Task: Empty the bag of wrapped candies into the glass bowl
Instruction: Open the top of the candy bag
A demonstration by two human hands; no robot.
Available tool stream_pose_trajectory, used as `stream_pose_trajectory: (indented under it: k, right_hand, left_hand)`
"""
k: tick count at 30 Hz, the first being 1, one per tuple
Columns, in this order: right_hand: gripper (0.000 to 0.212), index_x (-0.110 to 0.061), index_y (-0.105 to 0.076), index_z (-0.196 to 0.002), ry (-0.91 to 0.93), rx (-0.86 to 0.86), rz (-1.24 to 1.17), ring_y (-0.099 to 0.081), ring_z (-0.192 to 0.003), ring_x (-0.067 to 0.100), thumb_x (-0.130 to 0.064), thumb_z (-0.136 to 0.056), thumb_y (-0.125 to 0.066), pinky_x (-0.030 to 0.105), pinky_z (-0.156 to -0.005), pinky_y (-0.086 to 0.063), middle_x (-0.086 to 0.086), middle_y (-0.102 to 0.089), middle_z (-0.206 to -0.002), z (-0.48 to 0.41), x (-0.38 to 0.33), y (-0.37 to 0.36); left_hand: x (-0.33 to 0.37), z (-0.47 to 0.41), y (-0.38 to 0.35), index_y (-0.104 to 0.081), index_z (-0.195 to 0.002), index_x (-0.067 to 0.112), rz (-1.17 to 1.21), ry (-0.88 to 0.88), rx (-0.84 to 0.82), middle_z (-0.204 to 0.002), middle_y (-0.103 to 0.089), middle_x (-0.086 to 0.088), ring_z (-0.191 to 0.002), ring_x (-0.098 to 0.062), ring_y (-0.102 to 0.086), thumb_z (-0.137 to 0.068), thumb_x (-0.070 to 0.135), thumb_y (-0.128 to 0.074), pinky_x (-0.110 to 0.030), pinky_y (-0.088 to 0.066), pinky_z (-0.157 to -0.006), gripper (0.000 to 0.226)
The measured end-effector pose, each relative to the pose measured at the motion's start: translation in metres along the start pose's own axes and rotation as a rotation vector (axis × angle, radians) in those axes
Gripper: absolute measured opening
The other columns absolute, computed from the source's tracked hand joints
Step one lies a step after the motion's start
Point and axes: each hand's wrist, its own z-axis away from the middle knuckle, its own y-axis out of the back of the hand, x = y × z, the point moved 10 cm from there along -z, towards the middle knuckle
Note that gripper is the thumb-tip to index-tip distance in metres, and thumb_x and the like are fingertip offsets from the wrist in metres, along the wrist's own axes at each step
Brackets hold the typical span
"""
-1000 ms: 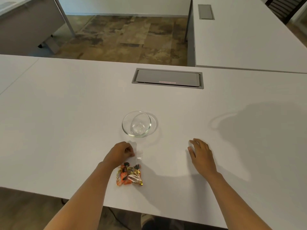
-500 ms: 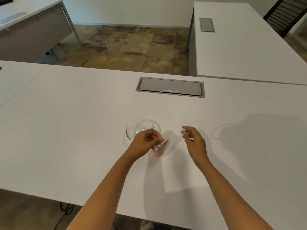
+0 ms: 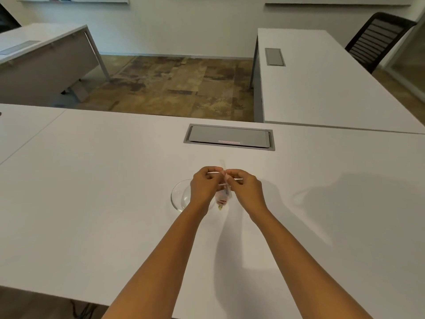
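While a glass bowl (image 3: pixel 180 196) sits on the white table (image 3: pixel 92 180), a clear bag of wrapped candies (image 3: pixel 222 196) is pinched at its top by the left hand (image 3: pixel 205 185) and right hand (image 3: pixel 245 186), held just beside the bowl

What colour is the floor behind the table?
The floor is patchy brown and tan, like mottled stone tiles. It shows best in the head view, beyond the white table.
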Motion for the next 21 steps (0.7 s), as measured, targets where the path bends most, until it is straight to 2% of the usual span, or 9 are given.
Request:
stream_pose_trajectory:
  k: [2,5,8,14,16,21]
  right_hand:
    - [0.028,-0.017,-0.065,-0.113,-0.01,0.003,0.012,-0.061,-0.092,0.011,-0.029,-0.088,-0.058,0.006,-0.069,-0.04,0.002,-0.069,-0.112,-0.001,-0.001,-0.002]
    - [0.028,-0.018,-0.065,-0.113,0.008,-0.003,0.041,-0.062,-0.093,0.012,-0.028,-0.089,-0.058,0.008,-0.069,-0.041,0.004,-0.07,-0.112,0.0,-0.005,-0.005]
    - [0.025,-0.017,-0.066,-0.112,0.015,0.014,0.053,-0.065,-0.096,0.018,-0.023,-0.091,-0.055,0.014,-0.076,-0.043,0.007,-0.071,-0.111,0.0,-0.008,-0.003]
    - [0.024,-0.01,-0.065,-0.111,0.005,0.035,0.133,-0.063,-0.103,0.025,-0.016,-0.093,-0.05,0.026,-0.089,-0.048,0.01,-0.068,-0.115,-0.002,-0.013,-0.002]
    - [0.024,-0.01,-0.064,-0.111,-0.002,0.04,0.153,-0.063,-0.101,0.024,-0.016,-0.093,-0.05,0.023,-0.085,-0.046,0.01,-0.068,-0.115,-0.003,-0.014,-0.002]
    - [0.018,-0.011,-0.067,-0.103,0.002,0.064,0.185,-0.055,-0.079,0.01,-0.015,-0.09,-0.056,0.006,-0.065,-0.039,0.009,-0.071,-0.105,-0.006,-0.015,0.002]
  left_hand:
    - [0.001,0.001,-0.001,-0.065,-0.109,0.007,0.006,0.007,-0.005,-0.11,-0.07,-0.016,-0.097,-0.03,-0.069,-0.091,0.023,-0.056,-0.044,-0.056,-0.091,0.026]
    - [0.003,0.002,-0.002,-0.067,-0.106,0.005,0.017,-0.001,-0.025,-0.108,-0.071,-0.017,-0.097,-0.029,-0.069,-0.094,0.023,-0.051,-0.041,-0.057,-0.09,0.027]
    - [0.006,0.001,0.0,-0.065,-0.107,0.003,0.014,-0.009,-0.025,-0.105,-0.071,-0.019,-0.094,-0.031,-0.07,-0.089,0.016,-0.059,-0.041,-0.057,-0.089,0.023]
    - [0.004,0.0,0.003,-0.059,-0.114,0.007,0.017,0.058,0.022,-0.104,-0.07,-0.015,-0.083,-0.025,-0.07,-0.082,0.021,-0.069,-0.036,-0.057,-0.086,0.036]
    - [0.005,0.0,0.003,-0.061,-0.113,0.004,0.013,0.062,0.017,-0.105,-0.07,-0.016,-0.083,-0.025,-0.07,-0.083,0.02,-0.069,-0.036,-0.057,-0.087,0.035]
    - [0.008,0.002,0.003,-0.066,-0.108,0.0,0.001,0.069,0.007,-0.105,-0.071,-0.02,-0.091,-0.031,-0.071,-0.084,0.014,-0.067,-0.041,-0.057,-0.091,0.028]
